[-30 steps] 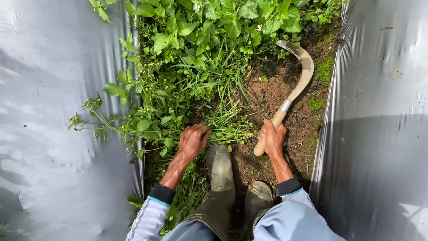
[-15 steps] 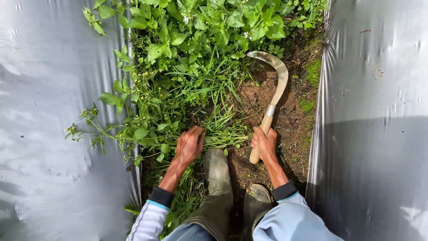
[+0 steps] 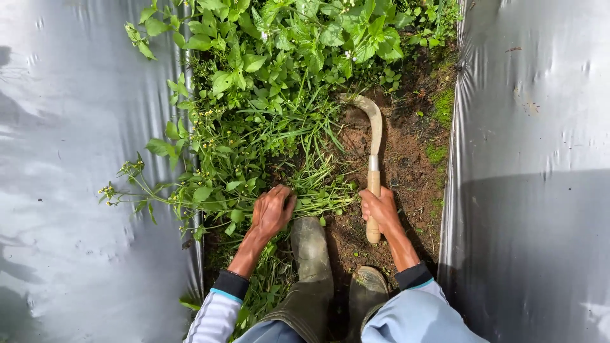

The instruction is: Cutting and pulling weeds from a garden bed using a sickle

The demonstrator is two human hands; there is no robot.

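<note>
Between plastic sheets: left hand point(image 3: 272, 211) clenched on weeds point(image 3: 279, 159); right hand point(image 3: 380, 208) fisted round sickle point(image 3: 373, 166) handle.

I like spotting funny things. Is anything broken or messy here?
Nothing looks broken. The left hand grips a bunch of weeds, and the right hand holds a sickle by its wooden handle. Some weeds lean out over the grey plastic sheet on the left, which looks a bit untidy.
</note>
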